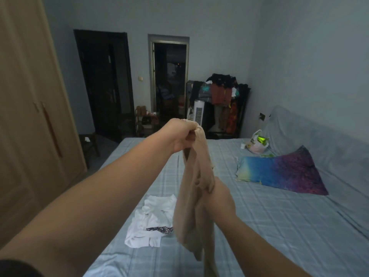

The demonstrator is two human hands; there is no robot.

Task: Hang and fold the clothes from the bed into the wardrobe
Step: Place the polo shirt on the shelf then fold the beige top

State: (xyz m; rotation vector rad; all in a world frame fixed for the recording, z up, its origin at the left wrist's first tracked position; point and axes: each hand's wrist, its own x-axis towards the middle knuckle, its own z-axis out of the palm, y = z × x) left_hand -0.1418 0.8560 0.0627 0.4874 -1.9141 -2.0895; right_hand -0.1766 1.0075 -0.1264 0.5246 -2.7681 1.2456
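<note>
A thin beige garment (189, 206) hangs in the air above the bed (279, 226). My left hand (179, 134) grips its bunched top edge, raised at arm's length. My right hand (217, 196) grips the cloth lower down, at its right side. The garment's lower end dangles free below my hands. On the sheet lies a crumpled white garment (151, 216) with a small dark patterned piece (159, 229) on it. The closed wooden wardrobe (30, 126) stands at the left.
A blue and purple pillow (283, 172) and a plastic bag (256, 142) lie near the head of the bed. A rack piled with clothes (223, 96) and a white fan (198, 112) stand by the far wall. Two dark doorways (169, 80) are behind.
</note>
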